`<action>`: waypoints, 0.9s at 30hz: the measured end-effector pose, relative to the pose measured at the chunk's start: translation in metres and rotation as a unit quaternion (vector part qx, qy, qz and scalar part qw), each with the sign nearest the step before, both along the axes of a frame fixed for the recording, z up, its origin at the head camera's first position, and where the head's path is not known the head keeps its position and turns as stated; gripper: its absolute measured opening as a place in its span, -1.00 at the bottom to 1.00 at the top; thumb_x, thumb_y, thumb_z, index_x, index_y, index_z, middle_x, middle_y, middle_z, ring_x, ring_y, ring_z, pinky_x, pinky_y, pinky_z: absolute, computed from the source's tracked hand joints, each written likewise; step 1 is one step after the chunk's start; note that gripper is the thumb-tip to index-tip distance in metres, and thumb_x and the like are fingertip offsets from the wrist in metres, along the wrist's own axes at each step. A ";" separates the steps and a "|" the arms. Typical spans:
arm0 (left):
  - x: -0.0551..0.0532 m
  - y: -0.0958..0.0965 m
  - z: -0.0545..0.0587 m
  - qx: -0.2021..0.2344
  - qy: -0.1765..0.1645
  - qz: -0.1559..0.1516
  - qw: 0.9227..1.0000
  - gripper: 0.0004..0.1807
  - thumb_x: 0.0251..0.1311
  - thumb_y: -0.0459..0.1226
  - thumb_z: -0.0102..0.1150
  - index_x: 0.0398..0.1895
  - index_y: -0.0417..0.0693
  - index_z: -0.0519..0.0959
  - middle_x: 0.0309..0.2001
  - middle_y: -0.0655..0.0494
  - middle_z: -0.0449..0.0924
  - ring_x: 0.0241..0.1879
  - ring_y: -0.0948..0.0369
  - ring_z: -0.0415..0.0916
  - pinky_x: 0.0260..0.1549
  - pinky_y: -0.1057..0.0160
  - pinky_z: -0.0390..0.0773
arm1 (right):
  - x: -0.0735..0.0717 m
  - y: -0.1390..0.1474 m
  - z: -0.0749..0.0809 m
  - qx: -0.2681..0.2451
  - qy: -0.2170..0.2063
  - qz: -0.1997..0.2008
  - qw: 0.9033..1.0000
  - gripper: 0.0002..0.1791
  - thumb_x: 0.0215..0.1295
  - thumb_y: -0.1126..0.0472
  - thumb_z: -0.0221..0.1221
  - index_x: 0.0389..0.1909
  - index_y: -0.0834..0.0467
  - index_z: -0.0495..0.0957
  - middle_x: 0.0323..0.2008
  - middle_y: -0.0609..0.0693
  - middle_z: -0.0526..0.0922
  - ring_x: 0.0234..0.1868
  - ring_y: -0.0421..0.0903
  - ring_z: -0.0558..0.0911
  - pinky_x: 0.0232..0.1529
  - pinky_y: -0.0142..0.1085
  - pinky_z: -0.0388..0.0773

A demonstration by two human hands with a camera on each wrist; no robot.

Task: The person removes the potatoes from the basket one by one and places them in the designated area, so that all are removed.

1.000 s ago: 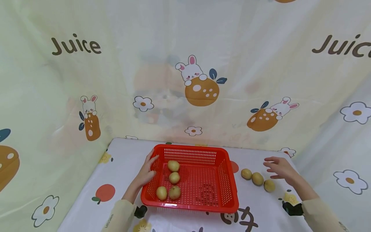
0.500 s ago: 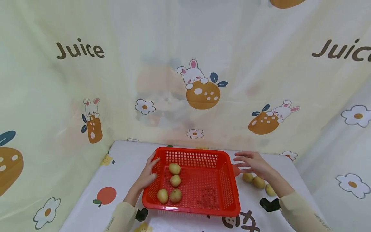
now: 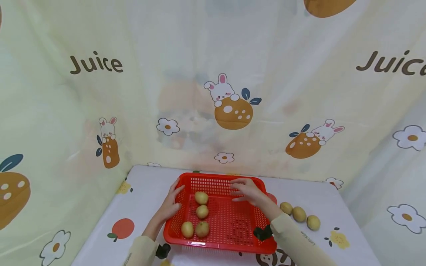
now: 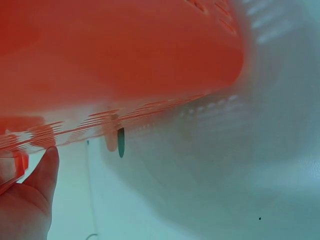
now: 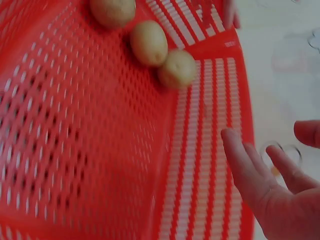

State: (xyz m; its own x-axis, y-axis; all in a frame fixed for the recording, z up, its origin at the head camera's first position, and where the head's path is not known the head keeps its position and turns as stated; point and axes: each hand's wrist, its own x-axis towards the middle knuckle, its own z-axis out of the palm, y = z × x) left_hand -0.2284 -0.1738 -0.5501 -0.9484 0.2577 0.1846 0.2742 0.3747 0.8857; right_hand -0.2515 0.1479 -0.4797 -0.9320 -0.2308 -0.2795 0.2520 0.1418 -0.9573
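A red plastic basket [image 3: 233,210] sits on the cloth-covered table with several potatoes inside along its left part, such as one potato [image 3: 202,229] near the front. My left hand [image 3: 168,207] holds the basket's left rim; in the left wrist view a digit [image 4: 46,170] presses the slotted wall from outside. My right hand [image 3: 251,194] hovers over the basket's back right part, fingers spread and holding nothing. The right wrist view shows the same hand [image 5: 280,195] beside the slotted wall, apart from the potatoes [image 5: 149,43].
Several potatoes lie in a slanting row right of the basket, the middle potato [image 3: 299,214] among them, partly behind the right forearm. A printed cloth covers the table [image 3: 139,192], and a patterned curtain [image 3: 189,155] hangs behind it.
My right hand has moved left from beside the loose potatoes, across the right rim, to above the basket. The left hand stays at the left rim. The head view has tilted up slightly.
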 end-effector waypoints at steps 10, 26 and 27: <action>-0.003 0.000 -0.002 -0.009 0.018 0.005 1.000 -0.21 -0.14 -0.62 -0.05 0.36 -0.49 0.25 0.56 -0.19 -0.21 0.50 -0.19 -0.22 0.33 -0.26 0.07 | -0.010 -0.059 -0.035 0.006 -0.026 -0.017 1.000 -0.54 0.38 0.31 0.10 0.23 0.48 0.39 0.16 0.36 0.49 0.12 0.38 0.54 -0.16 0.05 0.65; -0.001 0.000 -0.001 0.003 0.016 0.000 1.000 -0.19 -0.17 -0.61 -0.05 0.36 -0.50 0.25 0.55 -0.19 -0.21 0.50 -0.21 -0.23 0.32 -0.28 0.07 | -0.006 -0.098 -0.059 0.044 -0.044 -0.037 0.997 -0.57 0.25 0.33 0.21 0.11 0.44 0.48 -0.09 0.29 0.63 -0.10 0.24 0.67 -0.18 0.05 0.66; -0.001 0.000 -0.001 0.002 0.015 -0.001 1.000 -0.19 -0.17 -0.61 -0.05 0.36 -0.50 0.24 0.56 -0.19 -0.22 0.50 -0.20 -0.23 0.32 -0.27 0.06 | -0.007 -0.100 -0.061 0.044 -0.045 -0.047 0.997 -0.57 0.24 0.34 0.21 0.11 0.44 0.47 -0.11 0.28 0.64 -0.12 0.21 0.67 -0.19 0.04 0.66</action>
State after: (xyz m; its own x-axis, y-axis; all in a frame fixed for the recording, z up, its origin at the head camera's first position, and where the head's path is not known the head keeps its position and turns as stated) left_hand -0.2295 -0.1740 -0.5509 -0.9419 0.2595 0.2131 0.3009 0.3706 0.8787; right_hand -0.2589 0.0482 -0.5407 -0.9186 -0.1137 -0.3785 0.3528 0.1961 -0.9149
